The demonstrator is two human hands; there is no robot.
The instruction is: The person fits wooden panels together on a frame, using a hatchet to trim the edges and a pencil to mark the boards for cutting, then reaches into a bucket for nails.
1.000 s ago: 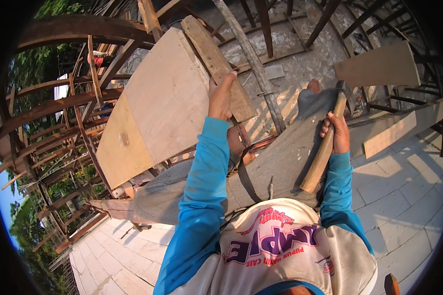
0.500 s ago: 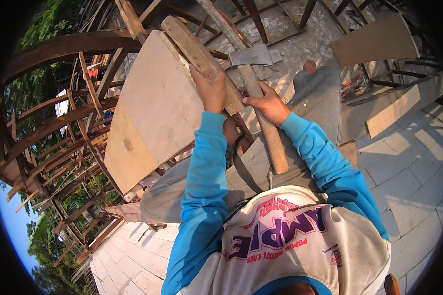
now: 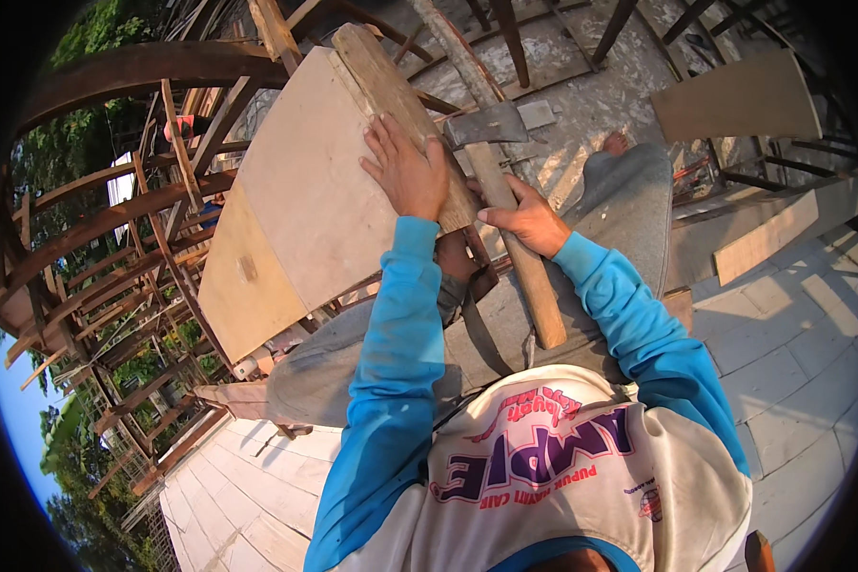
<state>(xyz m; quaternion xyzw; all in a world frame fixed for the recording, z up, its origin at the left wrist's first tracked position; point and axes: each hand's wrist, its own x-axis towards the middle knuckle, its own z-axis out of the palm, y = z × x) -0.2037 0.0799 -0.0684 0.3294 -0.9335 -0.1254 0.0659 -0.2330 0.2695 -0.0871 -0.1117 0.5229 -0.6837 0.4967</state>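
My left hand [image 3: 408,172] lies with its fingers spread over a weathered wooden plank [image 3: 381,71] and the edge of a pale plywood panel [image 3: 300,181]. The plank lies along the panel's right edge, slanting toward my lap. In my right hand [image 3: 529,224] is a hatchet, gripped by its wooden handle [image 3: 534,296] below the head. Its dull metal head [image 3: 486,125] points away from me, just right of the plank. Part of the fingers of my right hand is hidden behind the handle.
Dark curved timber ribs and sticks [image 3: 133,224] stand to the left, trees behind them. A plywood piece [image 3: 739,98] lies at the far right, with a board [image 3: 767,236] nearer. Pale planking [image 3: 782,362] spreads right of my legs. My bare foot [image 3: 616,144] is beyond the hatchet.
My left hand has loosened from around the plank and now lies spread over it and the panel's edge. The hatchet has shifted slightly nearer to me and right, still in my right hand.
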